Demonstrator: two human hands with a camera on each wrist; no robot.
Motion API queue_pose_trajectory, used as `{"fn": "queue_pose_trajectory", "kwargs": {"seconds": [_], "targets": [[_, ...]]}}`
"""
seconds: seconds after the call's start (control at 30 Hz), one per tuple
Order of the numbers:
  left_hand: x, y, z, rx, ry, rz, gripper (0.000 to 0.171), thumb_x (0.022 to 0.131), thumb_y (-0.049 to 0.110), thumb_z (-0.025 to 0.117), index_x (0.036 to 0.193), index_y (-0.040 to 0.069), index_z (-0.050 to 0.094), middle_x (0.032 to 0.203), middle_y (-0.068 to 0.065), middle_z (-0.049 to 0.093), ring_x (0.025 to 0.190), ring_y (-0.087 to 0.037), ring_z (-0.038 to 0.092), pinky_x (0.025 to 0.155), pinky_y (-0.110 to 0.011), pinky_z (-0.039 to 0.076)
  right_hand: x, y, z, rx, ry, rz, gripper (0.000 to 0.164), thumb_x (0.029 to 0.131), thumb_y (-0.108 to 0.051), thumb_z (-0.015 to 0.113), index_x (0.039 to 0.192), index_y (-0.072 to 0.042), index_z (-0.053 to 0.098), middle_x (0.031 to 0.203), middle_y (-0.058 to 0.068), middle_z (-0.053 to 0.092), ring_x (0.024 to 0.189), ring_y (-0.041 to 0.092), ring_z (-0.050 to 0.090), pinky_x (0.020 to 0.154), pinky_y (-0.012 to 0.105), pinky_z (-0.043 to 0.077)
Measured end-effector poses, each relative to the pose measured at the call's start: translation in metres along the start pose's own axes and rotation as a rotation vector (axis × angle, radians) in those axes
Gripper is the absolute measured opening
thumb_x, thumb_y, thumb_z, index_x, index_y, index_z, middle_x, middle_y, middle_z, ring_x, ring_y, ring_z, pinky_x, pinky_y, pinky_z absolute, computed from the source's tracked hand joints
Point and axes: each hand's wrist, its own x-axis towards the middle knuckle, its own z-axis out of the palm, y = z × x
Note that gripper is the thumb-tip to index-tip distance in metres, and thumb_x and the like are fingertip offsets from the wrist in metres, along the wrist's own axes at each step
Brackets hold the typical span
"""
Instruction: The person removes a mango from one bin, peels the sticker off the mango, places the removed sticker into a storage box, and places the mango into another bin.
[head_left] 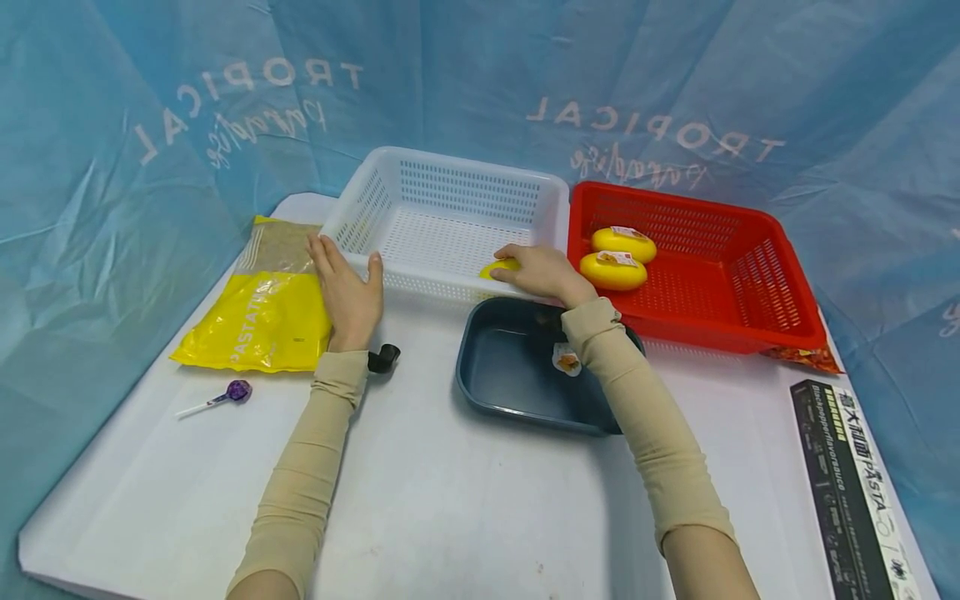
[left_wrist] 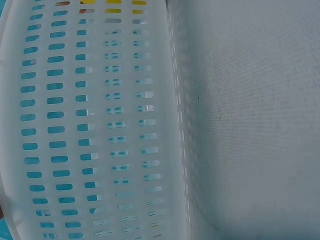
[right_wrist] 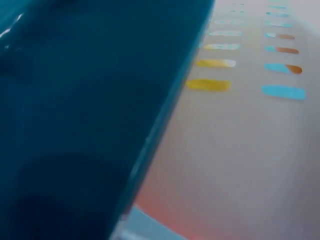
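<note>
My right hand [head_left: 542, 271] reaches over the front rim of the white plastic basket [head_left: 472, 160] at its right corner. Its fingers grip a smooth yellow oval thing [head_left: 491, 269], mostly hidden under them. At the basket's left front corner, my left hand [head_left: 348, 298] rests against the rim, fingers straight and thumb apart. The left wrist view is filled by the slotted basket wall [left_wrist: 100, 135]. Under my right forearm stands a dark blue rectangular pan [head_left: 510, 367] with a round sticker [head_left: 566, 359] inside; its wall [right_wrist: 100, 100] covers much of the right wrist view.
A red basket [head_left: 697, 308] on the right holds two labelled yellow ovals [head_left: 612, 272]. On the left lie a yellow pasta bag [head_left: 262, 321] and a purple lollipop [head_left: 238, 391]. A long black-and-white pasta box [head_left: 851, 492] lies at the right edge, near a reddish packet [head_left: 810, 357].
</note>
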Motion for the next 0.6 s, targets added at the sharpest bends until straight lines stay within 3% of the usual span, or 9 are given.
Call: {"fn": "queue_pose_trajectory", "kwargs": {"seconds": [0.3, 0.6], "targets": [[0.0002, 0.0015, 0.0013, 0.002, -0.003, 0.001, 0.082, 0.098, 0.04, 0.05, 0.154, -0.002, 0.007, 0.164, -0.014, -0.004, 0.152, -0.026, -0.002, 0.124, -0.036, 0.009, -0.0029, -0.002, -0.0023, -0.029, -0.029, 0.008, 0.06, 0.096, -0.052, 0.045, 0.146, -0.018, 0.044, 0.147, 0.007, 0.049, 0.127, 0.03, 0.049, 0.111, 0.049, 0.036], [-0.0006, 0.0014, 0.0002, 0.0, -0.009, -0.015, 0.081, 0.099, 0.041, 0.048, 0.154, -0.001, 0.005, 0.164, -0.012, -0.006, 0.152, -0.026, -0.003, 0.124, -0.037, 0.01, -0.0097, -0.0009, -0.0027, 0.032, -0.016, -0.011, 0.06, 0.097, -0.052, 0.045, 0.145, -0.017, 0.045, 0.149, 0.007, 0.047, 0.133, 0.029, 0.046, 0.115, 0.048, 0.033]]}}
